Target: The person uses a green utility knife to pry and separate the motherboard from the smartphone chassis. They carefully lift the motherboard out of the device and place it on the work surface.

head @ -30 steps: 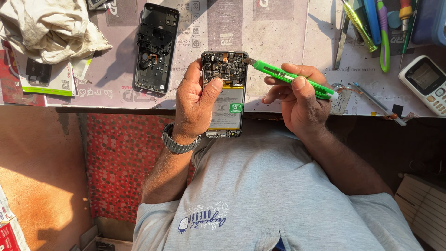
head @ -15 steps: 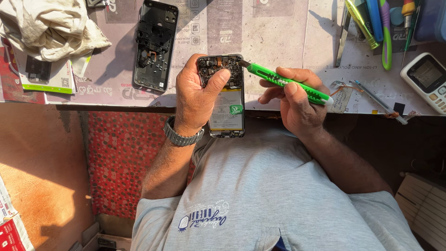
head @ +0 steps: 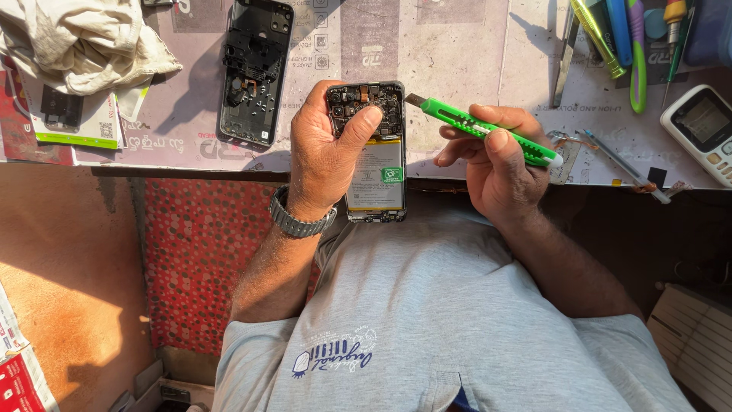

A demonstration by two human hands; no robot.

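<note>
Fingers of the left hand (head: 326, 152) wrap an opened phone (head: 375, 152) held above the worktop (head: 457, 46) edge, thumb covering part of its circuit board. Right hand (head: 499, 164) has its grip closed around a green utility knife (head: 484, 130), blade tip just beside the phone's top corner; its palm hides the knife's underside.

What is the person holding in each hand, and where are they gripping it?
The left hand grips an opened phone around its left edge, thumb on the upper circuit board. The right hand holds a green utility knife by its handle, blade near the phone.
</note>
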